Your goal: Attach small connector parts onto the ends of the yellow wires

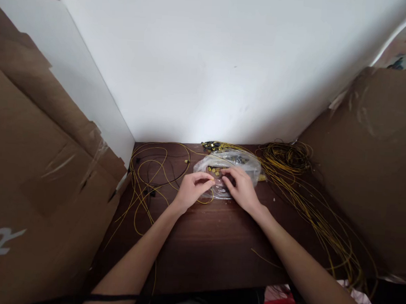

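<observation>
My left hand [194, 189] is closed in a pinch on the end of a thin yellow wire [206, 202], which loops below the fingers. Close beside it, my right hand [241, 187] reaches over a clear plastic bag [254, 166], its thumb and index finger slightly apart with nothing visible between them. Small yellow pieces [217, 171] show in the bag just ahead of both hands' fingertips. Darker small parts [237, 158] lie farther back in the same bag. The exact tip of the wire is covered by my left fingers.
The dark brown tabletop [197, 248] meets a white wall [208, 69]. Loose yellow wires [146, 180] spread at left. A coiled bundle [285, 157] sits back right, and long wires [319, 223] run off the right edge. Cardboard [51, 161] and a cardboard panel [370, 171] flank the table.
</observation>
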A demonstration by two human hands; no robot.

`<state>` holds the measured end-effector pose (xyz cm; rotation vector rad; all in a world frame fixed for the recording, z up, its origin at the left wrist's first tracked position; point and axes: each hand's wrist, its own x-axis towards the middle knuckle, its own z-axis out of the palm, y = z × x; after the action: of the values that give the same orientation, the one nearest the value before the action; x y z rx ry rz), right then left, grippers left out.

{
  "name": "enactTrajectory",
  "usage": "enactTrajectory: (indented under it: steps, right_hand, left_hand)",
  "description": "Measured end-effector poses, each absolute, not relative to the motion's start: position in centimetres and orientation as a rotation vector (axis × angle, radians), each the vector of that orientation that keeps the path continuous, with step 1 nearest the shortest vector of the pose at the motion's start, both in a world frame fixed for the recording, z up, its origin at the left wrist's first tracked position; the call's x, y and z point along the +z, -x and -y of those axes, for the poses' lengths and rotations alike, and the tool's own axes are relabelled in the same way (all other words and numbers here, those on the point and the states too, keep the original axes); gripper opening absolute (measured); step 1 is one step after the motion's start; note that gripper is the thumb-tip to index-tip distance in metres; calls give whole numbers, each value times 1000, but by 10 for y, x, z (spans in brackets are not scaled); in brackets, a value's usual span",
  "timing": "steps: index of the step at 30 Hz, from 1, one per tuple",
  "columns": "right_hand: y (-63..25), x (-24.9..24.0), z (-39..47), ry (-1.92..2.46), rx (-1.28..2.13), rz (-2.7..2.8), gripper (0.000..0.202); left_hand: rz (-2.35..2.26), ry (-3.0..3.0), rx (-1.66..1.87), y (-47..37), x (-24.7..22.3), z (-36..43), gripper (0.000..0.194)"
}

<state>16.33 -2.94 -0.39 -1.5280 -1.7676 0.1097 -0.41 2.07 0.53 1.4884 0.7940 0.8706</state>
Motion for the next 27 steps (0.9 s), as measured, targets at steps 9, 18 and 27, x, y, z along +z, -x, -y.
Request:
enactTrajectory:
  steps: [9, 18, 27]
  right_hand:
    - [-161, -8, 28, 1544, -16, 2103, 27]
    - [-160, -1, 33, 1462, 90, 1904, 22]
    - [-157, 3, 35, 1417, 210, 1673, 16]
  left_hand:
    - [-753, -1528, 867, 6, 5, -22, 14]
    - [-749, -1573, 842, 8, 5, -23, 13]
    - [-775, -1513, 853, 8, 7, -23, 18]
